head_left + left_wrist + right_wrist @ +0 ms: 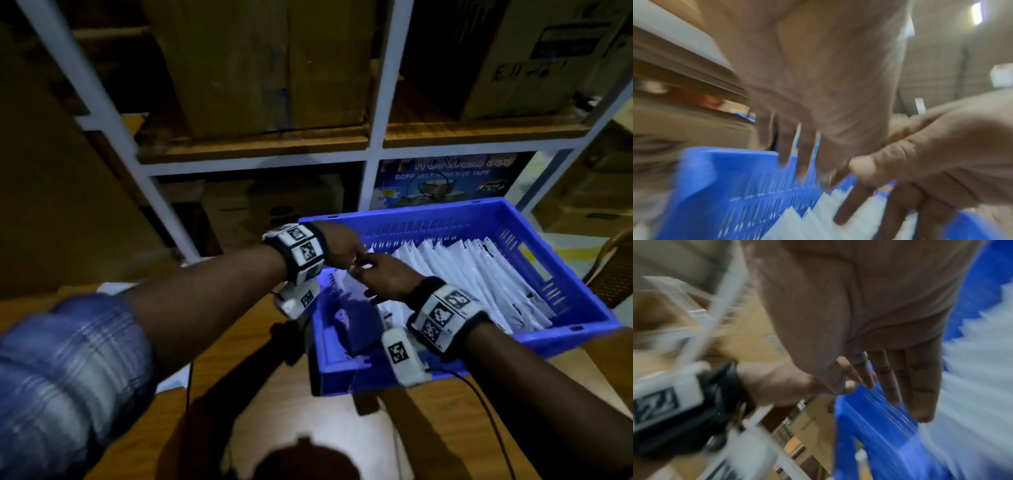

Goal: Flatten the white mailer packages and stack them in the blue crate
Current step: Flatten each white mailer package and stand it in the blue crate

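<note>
On the wooden table (pixel 267 394) in front of me sits the blue crate (pixel 582 308), with its long side running left to right, so that's the big thing to work around. Inside it, the white mailers (pixel 479 274) are packed standing on edge in a leaning row over the right and middle part, long edges running front to back; the left end looks mostly bare. Both hands meet above the crate's far-left corner, just left of that row. My right hand (pixel 387 277) is nearer the mailers, fingers straight and loose, reaching down toward them. My left hand (pixel 342 246) has its fingers hanging relaxed, touching the right one. Too blurry to tell if anything's pinched between them. Probably the next mailer goes in from the left.
</note>
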`<state>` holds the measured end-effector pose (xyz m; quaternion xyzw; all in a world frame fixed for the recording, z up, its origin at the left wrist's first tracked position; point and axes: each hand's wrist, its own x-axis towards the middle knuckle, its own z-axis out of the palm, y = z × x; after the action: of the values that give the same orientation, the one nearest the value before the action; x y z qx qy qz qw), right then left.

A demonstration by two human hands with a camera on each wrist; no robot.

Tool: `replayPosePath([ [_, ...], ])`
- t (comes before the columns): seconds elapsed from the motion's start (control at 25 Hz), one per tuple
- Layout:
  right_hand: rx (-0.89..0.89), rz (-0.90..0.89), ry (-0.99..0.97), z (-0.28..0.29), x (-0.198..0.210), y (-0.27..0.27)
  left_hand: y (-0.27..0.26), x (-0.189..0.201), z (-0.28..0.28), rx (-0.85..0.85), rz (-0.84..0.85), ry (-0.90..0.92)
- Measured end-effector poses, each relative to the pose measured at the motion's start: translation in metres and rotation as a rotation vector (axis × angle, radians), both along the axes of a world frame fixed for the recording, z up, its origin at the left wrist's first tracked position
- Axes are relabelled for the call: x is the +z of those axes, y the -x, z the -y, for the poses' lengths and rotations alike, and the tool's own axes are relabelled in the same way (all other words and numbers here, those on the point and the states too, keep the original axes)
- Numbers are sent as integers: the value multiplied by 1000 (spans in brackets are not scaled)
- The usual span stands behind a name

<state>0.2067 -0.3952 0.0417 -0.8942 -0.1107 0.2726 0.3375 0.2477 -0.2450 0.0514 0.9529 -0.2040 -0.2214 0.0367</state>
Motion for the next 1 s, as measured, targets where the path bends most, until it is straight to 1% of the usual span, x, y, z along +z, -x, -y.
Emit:
replayPosePath([
  [0.04, -15, 100, 12, 0, 5, 9, 21, 8, -12, 3, 110, 96],
  [0.08, -7, 217, 38, -5, 9, 24, 42, 8, -28, 35, 226, 226],
  [0.12, 0, 292, 49, -13, 14, 42, 67, 4, -44, 74, 327, 335],
  [0.16, -19, 335, 26, -22, 18, 60, 89, -9, -58, 121, 377, 439],
  [0.2, -50, 368, -14, -35, 18, 82, 114, -20, -73, 180, 397, 493],
  [0.32, -71, 461, -127, -76, 3, 139, 180, -43, -105, 292, 433, 583],
  [0.36, -56, 462, -143, -89, -7, 153, 196, -50, -112, 324, 405, 576],
  [0.44, -32, 405, -118, -113, -31, 178, 222, -68, -130, 368, 304, 538],
  [0.52, -11, 303, -31, -131, -52, 193, 238, -86, -144, 383, 213, 503],
  [0.6, -12, 261, 32, -145, -67, 197, 240, -99, -152, 392, 180, 508],
  [0.68, -38, 315, 99, -155, -81, 190, 236, -108, -154, 408, 176, 504],
  [0.76, -48, 405, 214, -161, -93, 176, 224, -112, -153, 405, 167, 472],
  [0.88, -70, 481, 363, -169, -111, 147, 192, -118, -152, 412, 151, 437],
  [1.0, -155, 523, 420, -172, -126, 119, 153, -123, -151, 386, 188, 375],
])
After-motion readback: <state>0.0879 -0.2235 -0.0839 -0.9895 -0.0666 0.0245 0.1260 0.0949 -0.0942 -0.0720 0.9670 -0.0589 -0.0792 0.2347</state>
